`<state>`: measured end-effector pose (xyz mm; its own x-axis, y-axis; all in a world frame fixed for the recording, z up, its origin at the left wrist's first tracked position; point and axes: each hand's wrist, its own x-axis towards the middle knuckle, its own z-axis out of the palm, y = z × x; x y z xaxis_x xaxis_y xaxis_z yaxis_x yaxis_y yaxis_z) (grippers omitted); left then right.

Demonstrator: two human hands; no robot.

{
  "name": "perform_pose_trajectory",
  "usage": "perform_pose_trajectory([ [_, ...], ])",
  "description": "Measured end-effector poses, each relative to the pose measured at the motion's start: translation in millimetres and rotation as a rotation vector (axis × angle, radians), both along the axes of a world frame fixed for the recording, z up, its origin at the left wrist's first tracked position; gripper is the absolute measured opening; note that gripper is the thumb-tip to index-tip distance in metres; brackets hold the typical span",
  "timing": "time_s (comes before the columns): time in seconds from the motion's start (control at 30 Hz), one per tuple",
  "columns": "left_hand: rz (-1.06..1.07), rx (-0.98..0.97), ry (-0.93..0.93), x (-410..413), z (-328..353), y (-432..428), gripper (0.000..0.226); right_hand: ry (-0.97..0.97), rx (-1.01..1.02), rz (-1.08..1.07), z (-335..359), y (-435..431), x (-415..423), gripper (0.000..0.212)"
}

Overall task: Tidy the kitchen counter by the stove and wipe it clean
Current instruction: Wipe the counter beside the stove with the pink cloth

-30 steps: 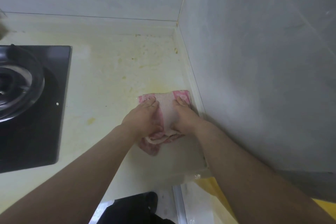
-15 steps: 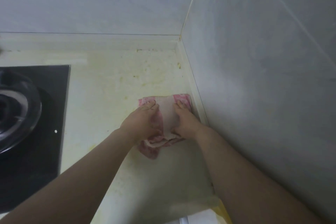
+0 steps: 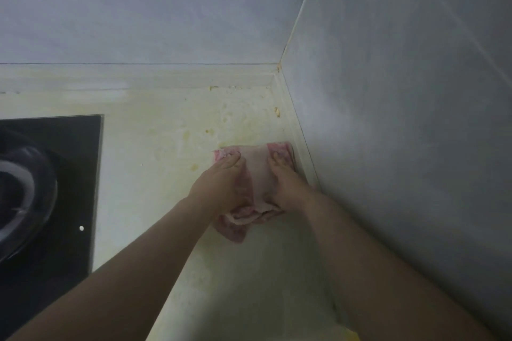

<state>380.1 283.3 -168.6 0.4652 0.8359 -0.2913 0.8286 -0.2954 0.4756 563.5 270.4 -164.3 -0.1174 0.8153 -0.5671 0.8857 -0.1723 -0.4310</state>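
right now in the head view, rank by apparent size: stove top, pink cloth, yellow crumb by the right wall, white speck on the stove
1. stove top
2. pink cloth
3. yellow crumb and white speck: both tiny, too alike to rank

Both hands are pressing flat on a pink cloth (image 3: 256,171) lying on the cream counter (image 3: 155,174), the left hand (image 3: 221,183) on the cloth's nine o'clock side and the right hand (image 3: 285,183) on its three o'clock side. The cloth is touching the raised edge under the side wall (image 3: 401,119). Yellowish stains (image 3: 230,116) are showing at twelve o'clock from the cloth. The black stove (image 3: 69,188) is sitting at nine o'clock, well apart.
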Motion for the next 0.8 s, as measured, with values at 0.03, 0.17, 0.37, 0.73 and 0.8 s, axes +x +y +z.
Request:
perform_pose_trajectory([
  [0.03,-0.002,0.005,0.002,0,0,4,0.100,-0.005,0.000,0.000,-1,4,0,0.105],
  [0.17,-0.011,0.025,-0.004,1,-1,19,0.098,-0.039,0.001,-0.001,-5,21,-1,0.104],
  [0.37,-0.011,0.037,-0.022,4,-3,44,0.097,-0.100,-0.012,0.001,-7,50,-6,0.102],
  [0.73,0.007,0.063,-0.029,1,-6,99,0.093,-0.114,0.042,-0.013,-16,108,-12,0.099],
  [0.8,0.009,0.066,-0.032,0,-7,110,0.093,-0.116,0.046,-0.017,-17,120,-14,0.097],
])
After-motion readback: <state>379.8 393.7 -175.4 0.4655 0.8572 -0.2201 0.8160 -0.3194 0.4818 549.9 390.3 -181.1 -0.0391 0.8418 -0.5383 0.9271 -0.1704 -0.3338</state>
